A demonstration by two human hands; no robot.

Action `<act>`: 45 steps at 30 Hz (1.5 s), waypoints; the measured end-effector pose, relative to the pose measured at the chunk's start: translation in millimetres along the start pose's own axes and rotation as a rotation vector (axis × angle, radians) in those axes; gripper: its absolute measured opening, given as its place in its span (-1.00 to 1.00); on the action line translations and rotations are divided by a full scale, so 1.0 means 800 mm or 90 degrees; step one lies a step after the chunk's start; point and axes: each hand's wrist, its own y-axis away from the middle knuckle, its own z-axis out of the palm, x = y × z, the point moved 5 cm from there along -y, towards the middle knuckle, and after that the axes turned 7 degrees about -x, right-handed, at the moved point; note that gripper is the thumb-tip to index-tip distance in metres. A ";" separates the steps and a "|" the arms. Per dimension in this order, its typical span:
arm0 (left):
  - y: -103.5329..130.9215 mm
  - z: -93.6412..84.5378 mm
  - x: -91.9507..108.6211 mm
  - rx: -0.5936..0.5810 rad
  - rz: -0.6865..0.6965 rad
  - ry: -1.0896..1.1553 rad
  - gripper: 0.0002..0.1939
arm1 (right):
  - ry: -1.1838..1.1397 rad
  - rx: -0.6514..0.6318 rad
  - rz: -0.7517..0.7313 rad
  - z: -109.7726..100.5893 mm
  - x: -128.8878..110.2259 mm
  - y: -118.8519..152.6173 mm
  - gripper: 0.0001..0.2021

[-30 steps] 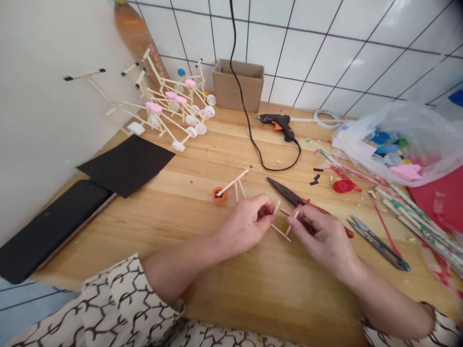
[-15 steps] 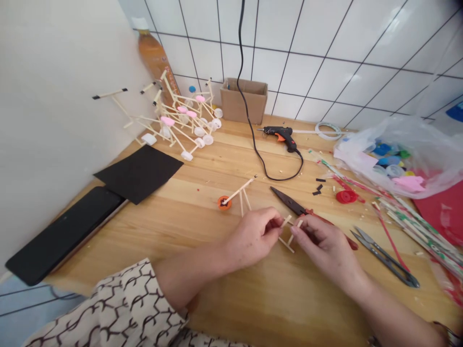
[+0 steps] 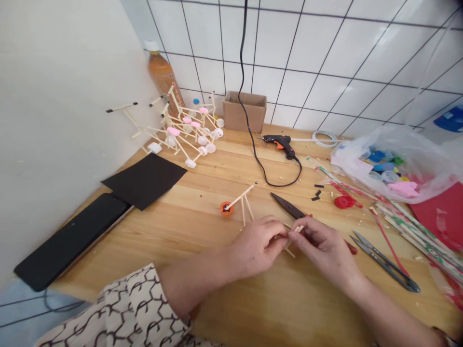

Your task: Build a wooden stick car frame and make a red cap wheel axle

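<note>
My left hand (image 3: 258, 243) and my right hand (image 3: 323, 248) meet at the front centre of the table, fingers pinched. Short pale wooden sticks (image 3: 298, 229) show at my right fingertips; my left fingertips close on a stick piece, partly hidden by the fingers. Another thin stick (image 3: 290, 252) slants out below the hands. Just beyond my left hand stands a small stick frame (image 3: 240, 196) with an orange cap (image 3: 226, 208) at its left end. Red-handled pliers (image 3: 289, 205) lie behind my right hand, their handles partly covered by it.
Stick models with white wheels (image 3: 191, 130) stand at the back left, near a bottle (image 3: 162, 72). A black sheet (image 3: 144, 180) and phone (image 3: 72, 241) lie left. Behind are a cardboard box (image 3: 246, 113) and glue gun (image 3: 280, 143). Snips (image 3: 385, 262) and a plastic bag (image 3: 398, 159) are right.
My hands have come closer together, and the two short sticks between them now sit almost side by side. The camera view has tilted up slightly, so the surroundings appear lower.
</note>
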 end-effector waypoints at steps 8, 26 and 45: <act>0.004 0.008 0.006 -0.172 0.019 -0.394 -0.86 | 0.172 -0.008 0.032 -0.019 0.001 -0.010 -0.79; 0.008 -0.016 0.014 -0.282 0.004 -0.399 -0.91 | 0.588 -0.118 -0.039 0.027 -0.017 -0.040 -0.81; 0.005 -0.028 -0.002 0.037 -0.107 0.070 -0.88 | 0.167 -0.040 -0.036 -0.013 -0.016 0.000 -0.75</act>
